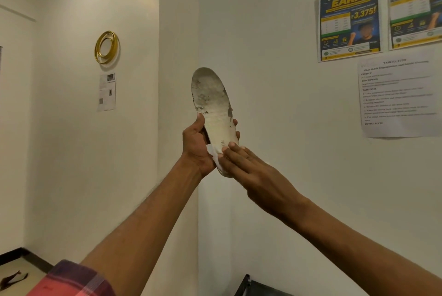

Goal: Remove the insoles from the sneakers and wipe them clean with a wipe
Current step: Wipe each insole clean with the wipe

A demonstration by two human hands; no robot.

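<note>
A worn white insole [212, 104] with grey dirt marks is held upright in front of the wall, toe end up. My left hand [195, 145] grips its lower half from the left side. My right hand [241, 162] lies flat against the heel end and presses a white wipe [214, 156] onto it; only a small corner of the wipe shows between the two hands. No sneakers are in view.
Behind the insole is a wall corner [198, 32]. Posters [349, 18] and a printed sheet [397, 95] hang on the right wall, a gold ring ornament [107, 47] and a small paper on the left. A dark object [253, 286] sits at the bottom edge.
</note>
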